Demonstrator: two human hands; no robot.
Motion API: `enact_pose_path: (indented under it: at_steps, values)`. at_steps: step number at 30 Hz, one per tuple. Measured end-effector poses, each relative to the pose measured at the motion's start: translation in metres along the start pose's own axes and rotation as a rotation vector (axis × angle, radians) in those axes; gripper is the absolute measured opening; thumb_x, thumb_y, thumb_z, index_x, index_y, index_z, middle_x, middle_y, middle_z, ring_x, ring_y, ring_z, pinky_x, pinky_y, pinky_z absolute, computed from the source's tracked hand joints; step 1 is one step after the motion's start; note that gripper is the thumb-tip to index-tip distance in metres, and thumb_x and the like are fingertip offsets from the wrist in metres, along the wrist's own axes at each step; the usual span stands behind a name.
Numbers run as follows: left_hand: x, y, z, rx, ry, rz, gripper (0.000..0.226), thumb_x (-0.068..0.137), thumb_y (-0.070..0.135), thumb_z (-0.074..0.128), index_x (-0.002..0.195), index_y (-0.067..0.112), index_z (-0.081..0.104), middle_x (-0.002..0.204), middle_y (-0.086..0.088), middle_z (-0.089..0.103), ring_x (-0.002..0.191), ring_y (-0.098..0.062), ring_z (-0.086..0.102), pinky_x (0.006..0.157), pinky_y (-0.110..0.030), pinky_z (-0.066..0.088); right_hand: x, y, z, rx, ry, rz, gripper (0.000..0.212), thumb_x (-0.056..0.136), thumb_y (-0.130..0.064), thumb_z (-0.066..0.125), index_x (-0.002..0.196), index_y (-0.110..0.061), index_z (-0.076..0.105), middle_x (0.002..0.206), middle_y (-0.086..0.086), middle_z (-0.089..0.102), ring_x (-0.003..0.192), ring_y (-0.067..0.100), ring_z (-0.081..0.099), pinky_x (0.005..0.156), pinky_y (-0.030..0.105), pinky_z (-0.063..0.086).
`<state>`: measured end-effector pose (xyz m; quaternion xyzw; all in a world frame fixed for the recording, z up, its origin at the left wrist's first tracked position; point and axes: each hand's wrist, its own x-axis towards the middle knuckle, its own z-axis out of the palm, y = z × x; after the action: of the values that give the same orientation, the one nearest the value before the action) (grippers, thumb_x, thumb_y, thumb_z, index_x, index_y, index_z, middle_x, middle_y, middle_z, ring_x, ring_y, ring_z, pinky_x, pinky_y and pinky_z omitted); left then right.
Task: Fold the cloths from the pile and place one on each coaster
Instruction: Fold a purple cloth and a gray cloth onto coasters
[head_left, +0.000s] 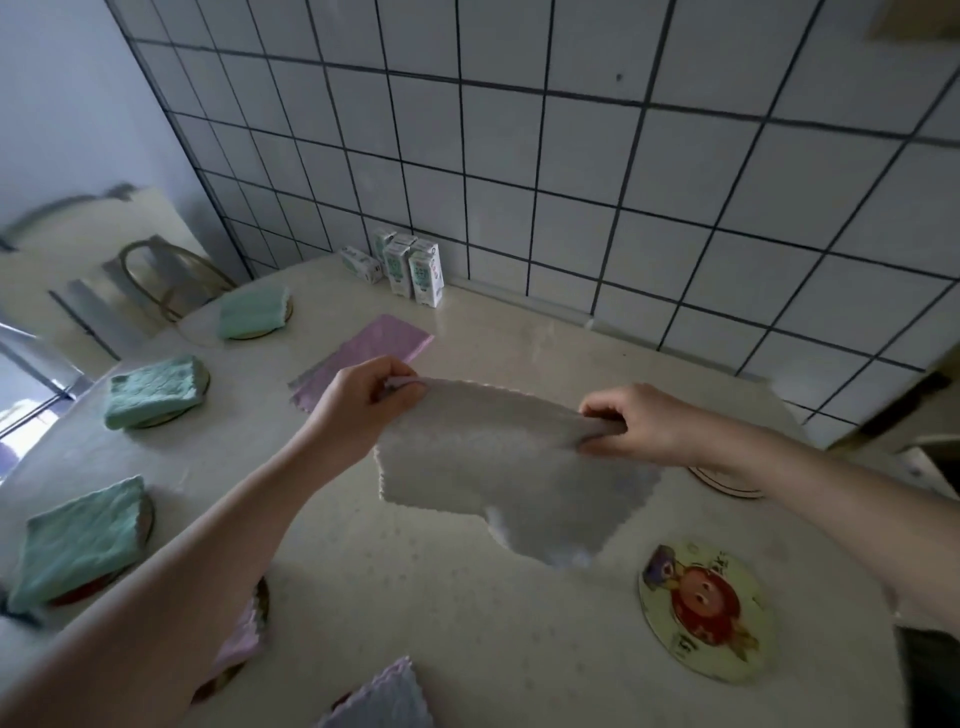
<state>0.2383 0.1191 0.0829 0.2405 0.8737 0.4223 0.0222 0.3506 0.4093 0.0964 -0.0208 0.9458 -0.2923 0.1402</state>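
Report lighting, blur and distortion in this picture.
Head view: dim, flat light, brighter at far left; the wide lens bows the grout lines of the tiled wall; the grey cloth gripped by left hand and right hand is fairly sharp; the chair is smeared.

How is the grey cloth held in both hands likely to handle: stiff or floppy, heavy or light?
Probably floppy: the grey cloth sags between the left hand and right hand pinching its top edge, one corner drooping. Likely light: fingertip pinches seem to carry it.
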Motion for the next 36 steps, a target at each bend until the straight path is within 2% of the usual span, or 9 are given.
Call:
enact_pose_path:
  at_steps: [3,7,10,14,18,21,26,30,36]
  values:
    - [0.012,-0.001,0.009,0.153,-0.009,-0.034,0.020,0.085,0.022,0.066,0.068,0.028,0.058,0.064,0.008,0.057,0.058,-0.009,0.048,0.048,-0.014,0.032,0.003,0.018,-0.010,-0.071,0.157,0.042,0.010,0.083,-0.024,0.068,0.086,-0.015,0.065,0.081,0.002,0.065,0.078,0.018,0.060,0.067,0.031,0.043]
    - [0.028,0.004,0.012,0.239,0.057,0.005,0.004,0.087,0.018,0.064,0.085,0.019,0.067,0.077,0.003,0.066,0.068,-0.016,0.060,0.058,-0.023,0.044,0.008,0.023,-0.029,-0.121,0.447,0.036,0.013,0.083,-0.010,0.065,0.096,-0.009,0.069,0.092,0.006,0.068,0.084,0.018,0.059,0.075,0.032,0.046]
    - [0.034,0.018,0.006,0.220,0.188,0.119,0.009,0.087,0.009,0.061,0.088,0.016,0.067,0.080,0.004,0.066,0.073,-0.014,0.060,0.068,-0.026,0.047,0.004,0.019,-0.039,-0.112,0.601,-0.047,0.010,0.082,-0.009,0.066,0.092,-0.013,0.068,0.090,0.002,0.064,0.083,0.015,0.056,0.074,0.029,0.043]
    - [0.014,0.022,0.006,0.162,0.250,0.181,0.013,0.084,0.004,0.059,0.085,0.017,0.062,0.079,0.008,0.063,0.066,0.005,0.056,0.058,-0.006,0.038,-0.017,0.021,-0.024,-0.162,0.694,-0.120,0.015,0.081,-0.002,0.065,0.092,-0.011,0.067,0.091,0.003,0.063,0.084,0.016,0.057,0.075,0.032,0.047]
    - [-0.033,-0.009,0.031,0.171,0.191,0.118,0.016,0.079,-0.002,0.062,0.084,0.013,0.065,0.072,0.004,0.065,0.062,-0.007,0.059,0.055,-0.008,0.039,-0.044,0.045,0.025,-0.196,0.592,-0.084,0.023,0.082,0.002,0.063,0.098,-0.013,0.068,0.091,-0.008,0.056,0.085,0.010,0.052,0.075,0.022,0.043]
    - [-0.077,-0.038,0.059,0.151,0.107,0.092,0.013,0.080,-0.003,0.066,0.083,0.010,0.067,0.068,0.003,0.065,0.061,-0.007,0.058,0.052,-0.007,0.038,-0.063,0.068,0.074,-0.147,0.493,-0.021,0.019,0.083,-0.005,0.065,0.097,-0.017,0.068,0.091,-0.013,0.057,0.083,0.009,0.056,0.075,0.024,0.049]
    - [-0.145,-0.090,0.103,0.139,-0.037,-0.088,0.019,0.077,-0.003,0.070,0.081,0.016,0.069,0.071,0.007,0.069,0.057,-0.012,0.062,0.059,-0.022,0.049,-0.094,0.102,0.154,-0.051,0.306,0.173,0.009,0.082,-0.017,0.067,0.087,-0.024,0.067,0.085,-0.012,0.059,0.083,0.011,0.056,0.070,0.034,0.050]
    - [-0.193,-0.108,0.121,0.142,-0.169,-0.174,0.020,0.077,-0.002,0.071,0.082,0.018,0.070,0.069,0.010,0.069,0.061,-0.007,0.063,0.063,-0.015,0.047,-0.121,0.111,0.195,-0.034,0.150,0.198,0.009,0.084,-0.017,0.065,0.088,-0.025,0.067,0.086,-0.018,0.056,0.089,0.008,0.054,0.075,0.030,0.049]
    - [-0.220,-0.111,0.116,0.222,-0.297,-0.014,0.024,0.075,0.000,0.075,0.088,0.019,0.069,0.080,0.009,0.070,0.070,-0.005,0.064,0.068,-0.010,0.045,-0.148,0.117,0.211,0.084,0.062,0.201,0.007,0.086,-0.019,0.064,0.089,-0.024,0.067,0.087,-0.019,0.058,0.087,-0.003,0.054,0.077,0.020,0.048]
